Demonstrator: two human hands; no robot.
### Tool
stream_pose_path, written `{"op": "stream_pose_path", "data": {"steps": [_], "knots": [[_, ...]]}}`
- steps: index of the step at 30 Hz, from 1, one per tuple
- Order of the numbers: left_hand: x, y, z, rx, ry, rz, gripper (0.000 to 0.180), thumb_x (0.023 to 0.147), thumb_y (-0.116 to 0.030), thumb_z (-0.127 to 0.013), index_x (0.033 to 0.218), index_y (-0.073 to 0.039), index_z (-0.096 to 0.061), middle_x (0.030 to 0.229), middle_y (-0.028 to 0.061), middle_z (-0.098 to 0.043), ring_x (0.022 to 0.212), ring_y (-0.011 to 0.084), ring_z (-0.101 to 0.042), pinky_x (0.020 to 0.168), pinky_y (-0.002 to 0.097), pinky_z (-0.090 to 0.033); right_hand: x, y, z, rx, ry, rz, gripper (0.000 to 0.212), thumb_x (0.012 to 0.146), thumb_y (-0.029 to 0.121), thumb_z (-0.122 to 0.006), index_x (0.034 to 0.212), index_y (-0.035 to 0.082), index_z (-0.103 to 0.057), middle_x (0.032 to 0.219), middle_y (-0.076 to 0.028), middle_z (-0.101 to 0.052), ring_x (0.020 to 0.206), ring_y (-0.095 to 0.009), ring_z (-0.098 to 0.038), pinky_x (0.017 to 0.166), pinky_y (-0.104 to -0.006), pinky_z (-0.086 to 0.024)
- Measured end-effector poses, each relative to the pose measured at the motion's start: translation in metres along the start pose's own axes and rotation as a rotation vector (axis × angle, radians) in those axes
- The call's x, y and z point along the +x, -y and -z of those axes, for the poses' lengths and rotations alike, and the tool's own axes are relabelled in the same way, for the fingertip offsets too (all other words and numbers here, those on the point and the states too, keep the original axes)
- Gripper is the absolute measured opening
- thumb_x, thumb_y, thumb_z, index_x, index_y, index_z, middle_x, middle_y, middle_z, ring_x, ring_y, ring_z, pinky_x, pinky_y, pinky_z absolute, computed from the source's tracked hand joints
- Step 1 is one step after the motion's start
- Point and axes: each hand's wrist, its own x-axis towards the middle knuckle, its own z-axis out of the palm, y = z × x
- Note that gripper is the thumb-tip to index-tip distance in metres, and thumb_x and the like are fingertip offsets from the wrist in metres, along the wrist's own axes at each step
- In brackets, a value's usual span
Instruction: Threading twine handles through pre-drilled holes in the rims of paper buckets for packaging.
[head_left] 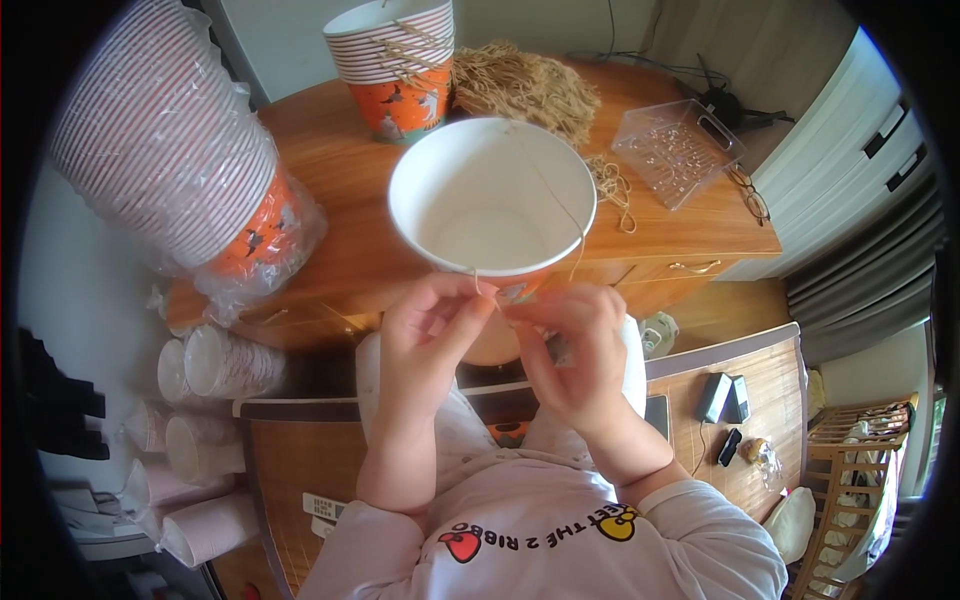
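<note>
A large paper bucket (490, 200), white inside with an orange printed outside, stands open end up at the near edge of the wooden table, in front of me. Thin tan twine (552, 190) crosses its inside and hangs over the right rim. A short piece also comes over the near rim. My left hand (432, 325) pinches the twine just below that rim, thumb and forefinger together. Close beside it, my right hand (578, 345) is closed too, its fingertips on the same twine. The two sets of fingertips nearly meet, and the exact twist of twine between them is too small to make out.
Behind the bucket are a stack of orange-printed buckets (395, 75) with twine on them and a heap of twine (525, 90). A clear plastic tray (680, 150) of small pieces and eyeglasses (752, 195) lie right. Plastic-wrapped buckets (190, 150) tower left; more white buckets (235, 362) lie below.
</note>
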Motion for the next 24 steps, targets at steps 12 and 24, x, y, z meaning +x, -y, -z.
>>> {"op": "stream_pose_path", "data": {"steps": [12, 24], "knots": [[0.002, 0.001, 0.001, -0.038, 0.043, -0.001, 0.011, 0.092, -0.001, -0.065, 0.102, 0.001, -0.064, 0.098, 0.0062, -0.069, 0.092, 0.01, -0.065, 0.084, 0.0225, -0.049, 0.013, 0.003, -0.005, 0.249, -0.104, -0.202, 0.042, 0.072, 0.003, -0.081, 0.108, 0.009, -0.061, 0.095, 0.001, -0.07, 0.088, -0.019, -0.061, 0.082, -0.0319, -0.04], [-0.003, 0.001, 0.007, -0.003, -0.044, -0.067, 0.013, 0.086, 0.005, -0.07, 0.098, 0.004, -0.066, 0.091, 0.0081, -0.072, 0.081, 0.0119, -0.068, 0.074, 0.0245, -0.054, 0.026, 0.006, -0.011, 0.229, -0.091, -0.136, 0.038, 0.068, 0.005, -0.085, 0.101, 0.013, -0.067, 0.092, 0.005, -0.068, 0.083, -0.015, -0.061, 0.078, -0.0291, -0.038]]}}
